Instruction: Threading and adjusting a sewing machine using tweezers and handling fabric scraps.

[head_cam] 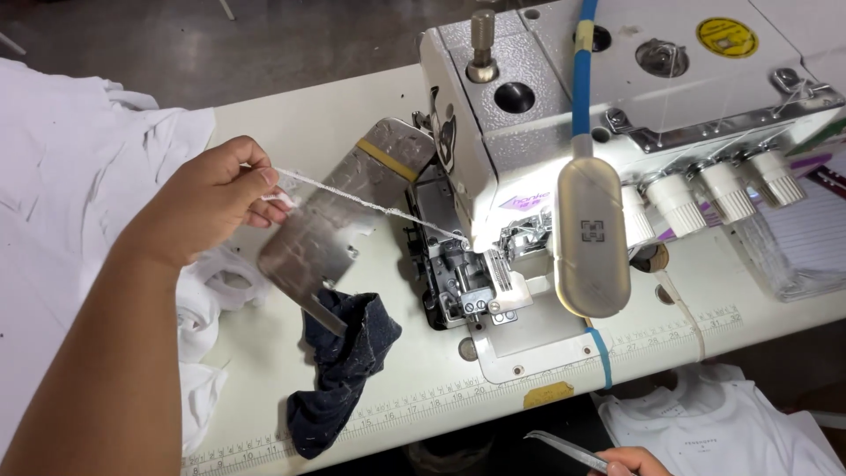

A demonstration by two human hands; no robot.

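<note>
The left hand [216, 198] is closed, pinching one end of a white thread chain [370, 205] between thumb and fingers. The chain is taut; its long axis runs from the hand at upper left down and rightward, over the open metal cover plate [339, 216], to the presser foot [498, 269] of the overlock sewing machine [564, 115]. The right hand [630, 461], at the bottom edge, is closed on metal tweezers [564, 448], tips pointing left. A dark blue cloth [339, 379] lies on the table [291, 119], near white fabric [62, 176].
</note>
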